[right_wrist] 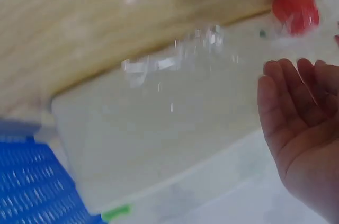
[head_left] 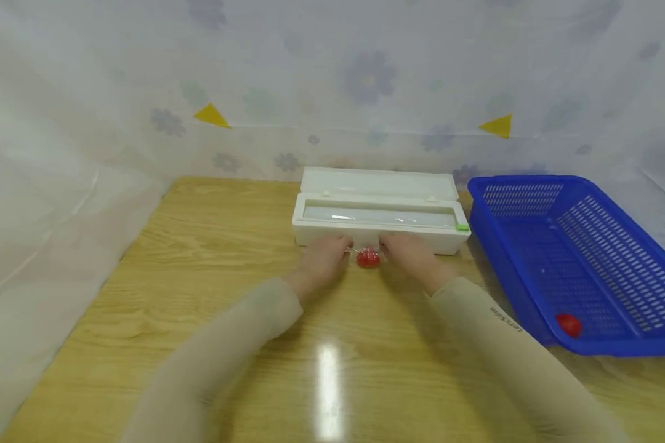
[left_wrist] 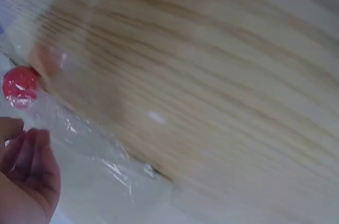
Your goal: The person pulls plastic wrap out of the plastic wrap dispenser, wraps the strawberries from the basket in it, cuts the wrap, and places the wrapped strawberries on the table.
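A red ball [head_left: 368, 258] in clear cling film [left_wrist: 74, 128] sits between the hands, against the front of a long white box [head_left: 332, 234] with its lid raised. On its left, my left hand [head_left: 324, 258] pinches the film between thumb and bent fingers, as the left wrist view shows. Opposite it, my right hand [head_left: 410, 253] keeps its bent fingers [right_wrist: 288, 91] near the ball; its thumb contact is hidden. Crumpled film [right_wrist: 159, 65] spreads past the right hand along the box front.
A blue plastic basket [head_left: 512, 258] stands right of the box, with another red ball [head_left: 568, 325] inside. A green tab [head_left: 462, 227] sits on the box's right end. The wooden table [head_left: 199, 246] meets a flowered sheet [head_left: 366, 80] at the back.
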{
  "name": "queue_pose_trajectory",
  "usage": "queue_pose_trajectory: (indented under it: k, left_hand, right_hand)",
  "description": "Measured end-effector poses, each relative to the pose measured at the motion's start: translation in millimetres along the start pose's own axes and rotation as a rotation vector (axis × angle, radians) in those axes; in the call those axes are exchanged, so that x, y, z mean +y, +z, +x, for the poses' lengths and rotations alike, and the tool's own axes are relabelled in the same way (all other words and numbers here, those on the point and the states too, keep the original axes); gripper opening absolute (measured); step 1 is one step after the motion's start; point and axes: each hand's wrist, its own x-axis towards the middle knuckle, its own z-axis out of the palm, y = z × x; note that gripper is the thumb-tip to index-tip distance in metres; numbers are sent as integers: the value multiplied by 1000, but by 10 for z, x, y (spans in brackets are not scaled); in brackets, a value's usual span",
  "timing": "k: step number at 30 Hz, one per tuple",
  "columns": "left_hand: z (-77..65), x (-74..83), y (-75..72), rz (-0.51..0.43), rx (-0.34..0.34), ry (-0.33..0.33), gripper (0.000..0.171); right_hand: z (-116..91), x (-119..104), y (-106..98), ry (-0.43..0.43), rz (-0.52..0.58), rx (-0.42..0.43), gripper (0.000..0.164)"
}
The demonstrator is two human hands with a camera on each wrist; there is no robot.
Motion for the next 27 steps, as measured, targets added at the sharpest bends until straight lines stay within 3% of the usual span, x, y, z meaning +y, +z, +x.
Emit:
queue_pose_trajectory:
  k: [4,8,11,17,19,22,27]
  left_hand:
    - [129,64,131,-106,-69,-91,10]
    - [176,53,196,-134,-75,-144,6]
    - [190,49,214,-139,-60,-151,6]
    - [210,85,265,-135,-15,-105,7]
    - [216,110,281,-186,-13,-95,9]
    - [218,158,279,-296,-26,-135,13]
    - [218,225,231,-526,-6,-296,18]
  right_hand:
    - [4,-33,149,-1,86,-24,10]
    - [-5,-11,229,-10,112,1,15]
    - [10,1,252,7,119,-4,17]
    - [38,1,292,34,124,-17,32]
    - [34,-6,306,36,114,2,32]
    - [13,-17,294,63,127,15,33]
    - [-7,-40,201,119,193,32,35]
